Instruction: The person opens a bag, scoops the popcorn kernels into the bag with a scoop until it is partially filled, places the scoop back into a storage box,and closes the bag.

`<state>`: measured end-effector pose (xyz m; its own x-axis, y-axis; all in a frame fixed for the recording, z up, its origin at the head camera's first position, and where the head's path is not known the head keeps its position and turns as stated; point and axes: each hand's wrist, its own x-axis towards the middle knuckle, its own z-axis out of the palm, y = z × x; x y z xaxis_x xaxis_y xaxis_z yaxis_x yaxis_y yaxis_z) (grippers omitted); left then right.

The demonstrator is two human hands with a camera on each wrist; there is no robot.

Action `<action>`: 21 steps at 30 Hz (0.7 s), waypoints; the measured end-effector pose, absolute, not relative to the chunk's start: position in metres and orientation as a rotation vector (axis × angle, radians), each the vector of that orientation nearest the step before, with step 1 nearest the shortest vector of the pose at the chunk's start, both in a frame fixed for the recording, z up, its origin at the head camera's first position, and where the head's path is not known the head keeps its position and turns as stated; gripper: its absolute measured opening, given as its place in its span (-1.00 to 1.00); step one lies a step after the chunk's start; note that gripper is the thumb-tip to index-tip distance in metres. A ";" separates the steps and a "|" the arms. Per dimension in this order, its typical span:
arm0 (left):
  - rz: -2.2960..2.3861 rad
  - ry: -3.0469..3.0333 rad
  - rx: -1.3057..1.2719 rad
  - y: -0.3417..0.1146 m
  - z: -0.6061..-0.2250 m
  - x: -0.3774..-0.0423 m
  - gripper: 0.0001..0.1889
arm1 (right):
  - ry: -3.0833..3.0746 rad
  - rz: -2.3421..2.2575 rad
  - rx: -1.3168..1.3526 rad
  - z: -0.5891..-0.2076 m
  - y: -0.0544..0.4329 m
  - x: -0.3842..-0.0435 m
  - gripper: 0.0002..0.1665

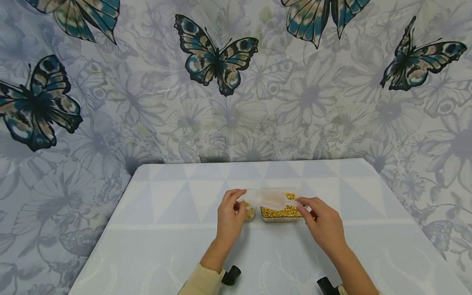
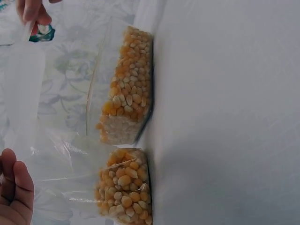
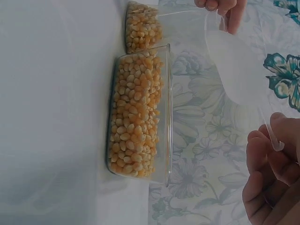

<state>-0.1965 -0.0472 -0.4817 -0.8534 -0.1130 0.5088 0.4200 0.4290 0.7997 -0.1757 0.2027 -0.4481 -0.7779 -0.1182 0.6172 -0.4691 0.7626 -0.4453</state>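
My right hand (image 1: pixel 326 223) holds a translucent white scoop (image 3: pixel 236 70) by its thin handle, and the scoop's bowl reaches left to the mouth of a clear plastic bag (image 2: pixel 70 164). My left hand (image 1: pixel 231 215) pinches the top edge of this bag and keeps it upright. Corn kernels (image 2: pixel 124 187) fill the bag's bottom, which rests on the table. Just right of the bag stands a clear rectangular glass container (image 3: pixel 169 117) full of corn kernels (image 3: pixel 136 112), below the scoop. Whether kernels are in the scoop cannot be seen.
The table (image 1: pixel 166 254) has a pale cover with triangles. Behind its far edge hangs a floral cloth (image 1: pixel 236 119) with large butterflies. A black wrist device (image 1: pixel 231 275) sits at the left sleeve, another (image 1: pixel 326 285) at the right.
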 end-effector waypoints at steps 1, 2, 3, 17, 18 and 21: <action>-1.430 -2.195 -0.262 -0.047 -0.481 -0.197 -0.62 | -2.372 0.841 0.430 -0.449 0.204 -0.175 -0.69; -1.435 -2.200 -0.266 -0.048 -0.481 -0.197 -0.61 | -2.359 0.875 0.419 -0.450 0.205 -0.174 -0.70; -1.440 -2.206 -0.269 -0.048 -0.480 -0.198 -0.61 | -2.346 0.913 0.400 -0.451 0.207 -0.173 -0.70; -1.549 -2.219 -0.385 -0.052 -0.463 -0.206 -0.60 | -2.297 1.142 0.019 -0.465 0.230 -0.173 -0.77; -1.549 -2.221 -0.394 -0.052 -0.464 -0.206 -0.60 | -2.308 1.139 0.020 -0.467 0.231 -0.173 -0.77; -1.533 -2.239 -0.396 -0.052 -0.468 -0.205 -0.60 | -2.337 1.117 0.047 -0.471 0.234 -0.173 -0.78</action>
<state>-0.2051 -0.0522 -0.4677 -0.8814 0.0093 0.4723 0.4436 0.3597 0.8209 -0.1733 0.2339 -0.4710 -0.8516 0.1952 0.4864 -0.2559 0.6551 -0.7109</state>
